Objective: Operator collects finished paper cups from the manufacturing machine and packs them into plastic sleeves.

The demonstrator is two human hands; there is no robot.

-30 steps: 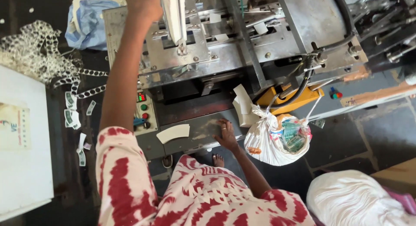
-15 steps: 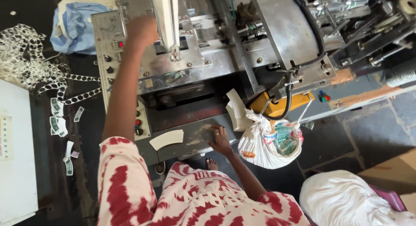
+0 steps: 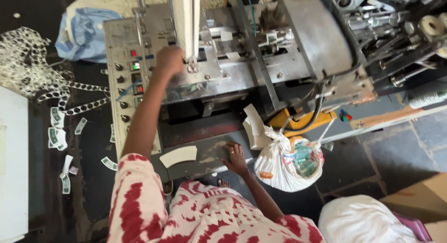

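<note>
I stand at a grey metal packing machine (image 3: 307, 43). My left hand (image 3: 169, 61) reaches up to its upper plate, right beside a vertical white film strip (image 3: 186, 19) and a clear shiny patch below it; its fingers look curled and I cannot tell if they grip anything. My right hand (image 3: 235, 158) lies flat with fingers spread on the lower metal shelf (image 3: 205, 161), holding nothing. A curved white card piece (image 3: 178, 155) lies on that shelf to the left of this hand.
A control panel (image 3: 123, 84) with knobs and lit displays runs down the machine's left side. A tied white plastic bag (image 3: 288, 161) hangs at its right. Punched white strip waste (image 3: 28, 66) and small sachets (image 3: 58, 136) litter the dark floor. A cardboard box (image 3: 419, 201) stands at right.
My left hand has come down from the machine's top to the plate beside the white strip. The right hand has stayed on the lower shelf. The view has shifted slightly.
</note>
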